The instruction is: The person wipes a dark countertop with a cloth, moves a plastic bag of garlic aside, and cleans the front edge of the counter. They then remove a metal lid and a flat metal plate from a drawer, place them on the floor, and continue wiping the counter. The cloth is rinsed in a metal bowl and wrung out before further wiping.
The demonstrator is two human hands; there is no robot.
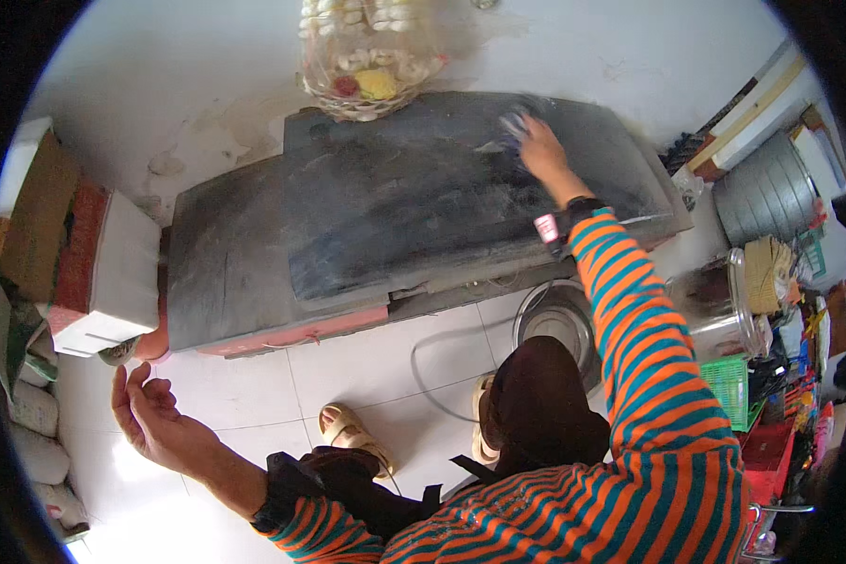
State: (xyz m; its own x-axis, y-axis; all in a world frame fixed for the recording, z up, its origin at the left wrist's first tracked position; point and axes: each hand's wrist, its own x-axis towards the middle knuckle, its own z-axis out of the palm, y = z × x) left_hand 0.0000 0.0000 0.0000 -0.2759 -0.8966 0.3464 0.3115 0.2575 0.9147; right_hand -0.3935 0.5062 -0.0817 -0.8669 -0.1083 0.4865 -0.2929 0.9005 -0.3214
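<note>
Near edge: striped sleeves [639, 329] in orange and teal, black strap at each wrist. Left hand [164, 430] at near left, raised over the white tile floor [254, 385], palm partly up, fingers loosely bent, grip released. Dark trousers [540, 399] near middle, two beige sandals [348, 428] on the tiles, one each side. Near right: red box [769, 459] among mixed clutter, green basket [727, 387] just farther, then a clear tub [710, 301], partly behind the right sleeve.

Metal basin [547, 326] on the floor, right of middle, partly covered by knee and sleeve. Grey hose [415, 362] loops on the tiles left of it. Left side: pale sacks [38, 414] at the edge, red-and-white box [122, 268] farther, beside the black top's left end.

Black top [376, 216] spans the middle, one dark sheet overlapping another, red side [301, 329] under the near edge. Right hand [542, 155] is over its far right part, fingers grasping a cloth [514, 127]; cloth blurred, at the surface, exact contact unclear. Pale streaks across the top.

Far right: metal bucket [766, 193]. Far middle: wicker basket [362, 108] at the top's far edge, white pieces in clear plastic above it, stained wall [216, 85] behind.
</note>
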